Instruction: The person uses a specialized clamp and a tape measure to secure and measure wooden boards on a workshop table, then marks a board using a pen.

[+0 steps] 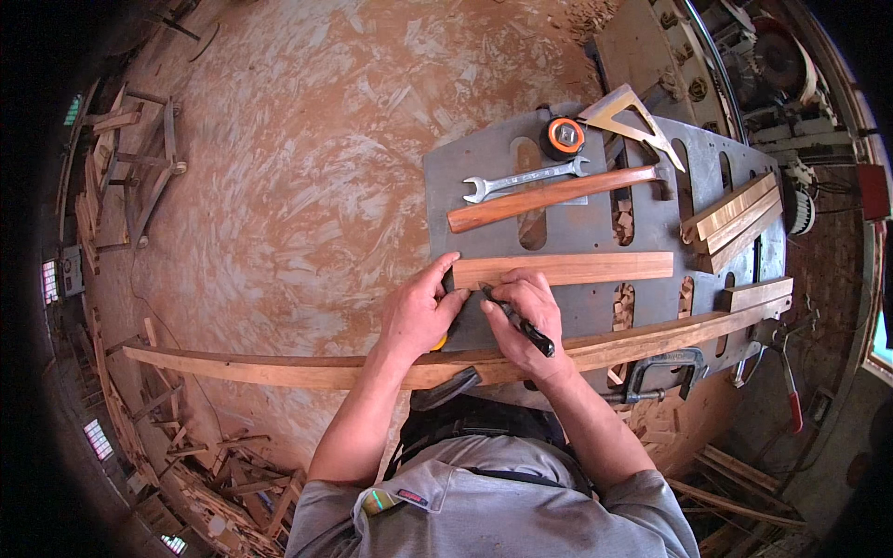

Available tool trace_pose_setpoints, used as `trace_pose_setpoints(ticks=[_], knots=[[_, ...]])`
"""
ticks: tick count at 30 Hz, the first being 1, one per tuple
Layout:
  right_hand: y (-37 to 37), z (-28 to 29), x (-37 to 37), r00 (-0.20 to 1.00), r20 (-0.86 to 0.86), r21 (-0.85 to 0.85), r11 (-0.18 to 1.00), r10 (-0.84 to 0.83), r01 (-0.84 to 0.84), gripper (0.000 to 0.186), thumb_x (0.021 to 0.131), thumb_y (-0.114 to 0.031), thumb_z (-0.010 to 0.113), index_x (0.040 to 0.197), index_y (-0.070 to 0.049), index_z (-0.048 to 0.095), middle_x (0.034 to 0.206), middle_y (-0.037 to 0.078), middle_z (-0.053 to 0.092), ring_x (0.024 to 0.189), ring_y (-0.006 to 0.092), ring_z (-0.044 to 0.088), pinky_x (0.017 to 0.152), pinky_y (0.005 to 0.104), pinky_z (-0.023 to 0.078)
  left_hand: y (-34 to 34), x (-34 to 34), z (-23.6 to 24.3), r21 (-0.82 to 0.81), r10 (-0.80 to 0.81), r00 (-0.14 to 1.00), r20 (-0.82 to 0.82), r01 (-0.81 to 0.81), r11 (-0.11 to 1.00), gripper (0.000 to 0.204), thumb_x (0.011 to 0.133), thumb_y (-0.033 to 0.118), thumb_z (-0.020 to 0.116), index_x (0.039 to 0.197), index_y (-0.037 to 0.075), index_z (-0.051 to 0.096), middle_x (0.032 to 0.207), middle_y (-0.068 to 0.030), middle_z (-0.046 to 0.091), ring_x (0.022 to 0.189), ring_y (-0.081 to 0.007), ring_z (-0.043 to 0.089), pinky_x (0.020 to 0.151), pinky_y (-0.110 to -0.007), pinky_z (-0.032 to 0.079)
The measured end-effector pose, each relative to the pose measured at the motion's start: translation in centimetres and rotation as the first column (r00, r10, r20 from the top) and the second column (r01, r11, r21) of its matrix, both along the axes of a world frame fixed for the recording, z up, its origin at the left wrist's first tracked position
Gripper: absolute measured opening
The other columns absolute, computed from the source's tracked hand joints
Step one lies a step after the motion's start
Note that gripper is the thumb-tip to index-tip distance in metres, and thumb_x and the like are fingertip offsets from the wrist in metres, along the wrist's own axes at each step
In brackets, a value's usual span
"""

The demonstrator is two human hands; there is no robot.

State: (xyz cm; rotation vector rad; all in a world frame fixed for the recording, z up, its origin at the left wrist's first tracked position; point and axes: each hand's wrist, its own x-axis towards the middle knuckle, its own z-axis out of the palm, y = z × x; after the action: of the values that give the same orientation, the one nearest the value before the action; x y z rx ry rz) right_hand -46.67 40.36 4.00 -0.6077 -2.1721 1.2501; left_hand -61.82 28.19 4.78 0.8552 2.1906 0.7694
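Note:
A flat reddish-brown wooden board (595, 267) lies crosswise on the grey slotted metal table. My left hand (412, 312) grips the board's left end between forefinger and thumb, with a narrow dark edge showing beside them that I cannot make out. In my right hand (530, 314) is a black pen (532, 335), its tip resting at the board's near edge close to the left end. Beyond the board lie a hammer (549, 198) with a wooden handle, a double open-ended wrench (526, 179), an orange-and-black tape measure (565, 138) and a brass-coloured triangular square (637, 116).
A long wooden strip (279, 369) crosses in front of me, overhanging the metal table (456, 172) on the left. A C-clamp (670, 367) and red-handled locking pliers (791, 391) sit along the near edge. Wood blocks (735, 223) are at the right. Scrap wood (242, 493) litters the floor.

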Motion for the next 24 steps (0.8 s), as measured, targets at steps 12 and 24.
trace_pose_setpoints(ticks=[12,24], knots=[[0.02,-0.13,0.02,1.000,0.009,0.017,1.000,0.002,-0.002,0.021,0.077,-0.004,0.082,0.091,-0.003,0.067,0.089,0.014,0.068,0.096,0.0367,0.065,0.085,0.0466,0.051,-0.12,0.11,-0.30,0.000,0.011,1.000,-0.006,-0.011,1.000,0.055,0.089,0.018,0.078,0.141,0.016,0.062,0.071,-0.0056,0.060,0.064,-0.0183,0.059,0.063,-0.035,0.050],[0.11,-0.12,0.12,0.999,0.041,0.030,0.999,0.019,-0.021,0.019,0.075,-0.001,0.081,0.090,-0.001,0.068,0.092,0.015,0.070,0.100,0.0353,0.066,0.085,0.0432,0.054,-0.08,0.03,-0.24,0.031,-0.002,1.000,-0.029,0.003,1.000,0.054,0.088,0.024,0.079,0.139,0.015,0.064,0.070,-0.0085,0.063,0.064,-0.0249,0.065,0.059,-0.041,0.050]])
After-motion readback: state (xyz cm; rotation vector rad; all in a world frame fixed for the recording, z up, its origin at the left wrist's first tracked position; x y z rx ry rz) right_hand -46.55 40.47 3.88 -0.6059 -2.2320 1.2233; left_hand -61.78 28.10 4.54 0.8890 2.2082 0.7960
